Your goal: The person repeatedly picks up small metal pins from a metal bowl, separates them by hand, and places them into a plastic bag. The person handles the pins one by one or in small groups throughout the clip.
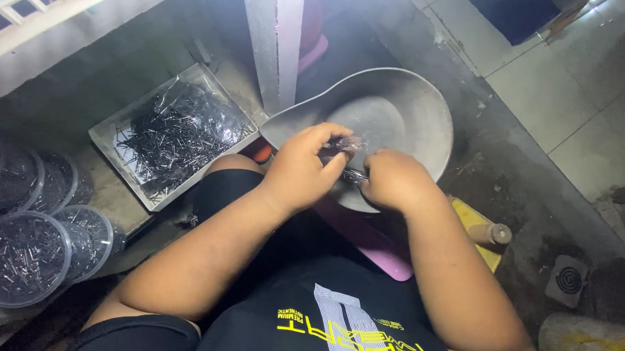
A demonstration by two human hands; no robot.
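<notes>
A grey metal scoop pan rests in front of me over my lap. My left hand pinches a small bundle of thin dark nails above the pan's near side. My right hand is closed just to the right of it, fingers touching the same bundle's lower end. The pan's bare inside looks almost free of nails. Both forearms reach in from the bottom of the view.
A grey tray lined with clear plastic holds a heap of dark nails at the left. Several round clear tubs with nails stand at far left. A pink board lies under the pan. A grey post rises behind.
</notes>
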